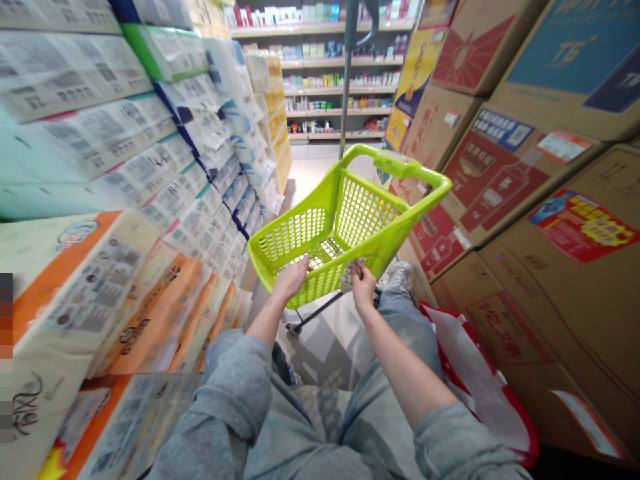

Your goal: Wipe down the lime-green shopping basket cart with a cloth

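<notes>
A lime-green plastic shopping cart (373, 250) with a lattice basket stands in front of me, turned at an angle. My left hand (293, 277) is at the near rim of the basket, toward its lower left end, fingers closed over the rim and partly hidden. With its fingers pinched, my right hand (364, 283) holds a crumpled grey-and-white cloth (347, 275) against the outside of the near basket wall. White floor shows through the lattice bottom of the basket.
Stacked packs of tissue paper (100, 133) line the left side, with orange packs (150, 313) close by. Cardboard cartons (500, 173) rise on the right. A red-and-white bag (480, 373) lies beside my leg. Ahead stand a metal pole (346, 87) and stocked shelves (320, 63).
</notes>
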